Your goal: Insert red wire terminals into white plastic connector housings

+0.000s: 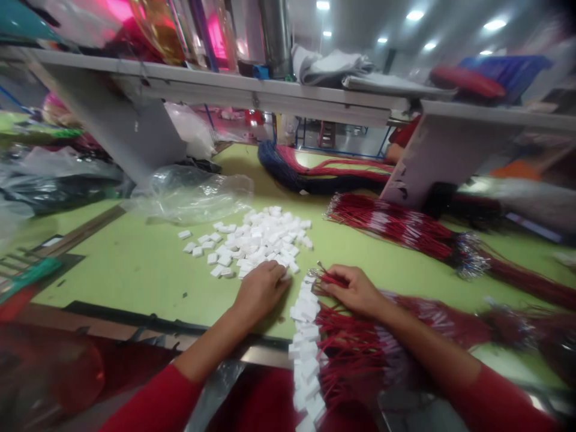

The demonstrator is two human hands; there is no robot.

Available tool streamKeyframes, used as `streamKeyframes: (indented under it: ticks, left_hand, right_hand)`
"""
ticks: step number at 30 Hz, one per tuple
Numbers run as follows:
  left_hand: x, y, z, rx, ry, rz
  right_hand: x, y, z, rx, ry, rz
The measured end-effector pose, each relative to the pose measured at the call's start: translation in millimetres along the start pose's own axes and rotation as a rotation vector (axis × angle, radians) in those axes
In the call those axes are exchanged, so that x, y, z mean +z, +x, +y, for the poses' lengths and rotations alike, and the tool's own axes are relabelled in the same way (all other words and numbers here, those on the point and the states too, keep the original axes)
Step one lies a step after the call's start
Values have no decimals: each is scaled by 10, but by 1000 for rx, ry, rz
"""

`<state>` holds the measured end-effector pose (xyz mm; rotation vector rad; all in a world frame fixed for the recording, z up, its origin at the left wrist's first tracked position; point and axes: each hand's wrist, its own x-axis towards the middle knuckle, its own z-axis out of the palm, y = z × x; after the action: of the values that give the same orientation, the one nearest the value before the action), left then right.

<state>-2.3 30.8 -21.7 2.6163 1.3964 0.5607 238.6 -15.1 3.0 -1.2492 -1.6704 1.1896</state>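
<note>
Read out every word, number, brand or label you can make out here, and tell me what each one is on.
No word, number or brand can be read anywhere in this view.
The row of small white pieces: any print is too small or blurred to read.
The pile of small white pieces: any print is too small or blurred to read.
The dark marks on the pale shelf support: too blurred to tell whether they are writing.

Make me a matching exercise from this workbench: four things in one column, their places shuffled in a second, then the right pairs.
1. Left hand
2. Right hand
3. Crumpled clear plastic bag
4. Bundle of blue and red wires

A. Far side of the green table, under the grey shelf
B. On the red wire ends
C. On the loose white pieces
D. Just past those white pieces, by the grey shelf support

Pairs: 1-C, 2-B, 3-D, 4-A
</note>
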Motion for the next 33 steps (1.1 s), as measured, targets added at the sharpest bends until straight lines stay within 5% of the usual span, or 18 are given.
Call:
streamKeyframes:
  ticks: [3,5,10,13,19,33]
  left_hand:
    - [13,-24,32,-42,-154,1]
    - [22,-54,79,-132,-449,23]
    - [18,-90,259,-688,-1396,16]
    - [1,-74,361,-842,-1702,36]
    - [-27,-67,465,-889,-1784,-14]
    - [3,-151,455,-763,-1711,-10]
  right_hand:
    - [16,-9,-9,25,44,-19]
    - [19,-18,-23,35,60,-25]
    - [-6,-40,-35,16,-10,-34]
    - [-21,-47,-38,-17,-117,-17]
    - [-13,-51,-88,-39,-111,25]
    - [2,-42,-133,24,-40,8]
